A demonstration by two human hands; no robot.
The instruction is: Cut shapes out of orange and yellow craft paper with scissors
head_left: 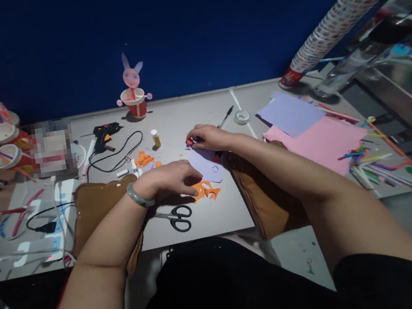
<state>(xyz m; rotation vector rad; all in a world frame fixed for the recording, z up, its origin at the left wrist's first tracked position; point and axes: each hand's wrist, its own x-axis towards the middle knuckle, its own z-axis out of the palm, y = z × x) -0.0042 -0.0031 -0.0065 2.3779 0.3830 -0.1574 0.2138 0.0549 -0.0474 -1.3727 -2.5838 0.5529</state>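
Observation:
My left hand [174, 177] hovers low over the table, thumb apart from the fingers, holding nothing. By its fingertips lie cut orange paper scraps [208, 190] and a sheet of purple paper [207, 164] with a small round outline on it. Black-handled scissors [179, 218] rest just below this hand, their blades partly under the wrist. At the top of the purple sheet, my right hand [207, 138] has its fingers bent around a small red piece [189, 142]. Most of that piece is hidden by the fingers.
Behind the hands are a glue gun [104, 136], a small yellow bottle [155, 139], a rabbit-faced paper cup [134, 100], a pen [226, 115] and a tape roll [241, 117]. Pink paper [316, 143] lies right; a power strip [62, 217] left. Brown cushions [269, 191] lie under both forearms.

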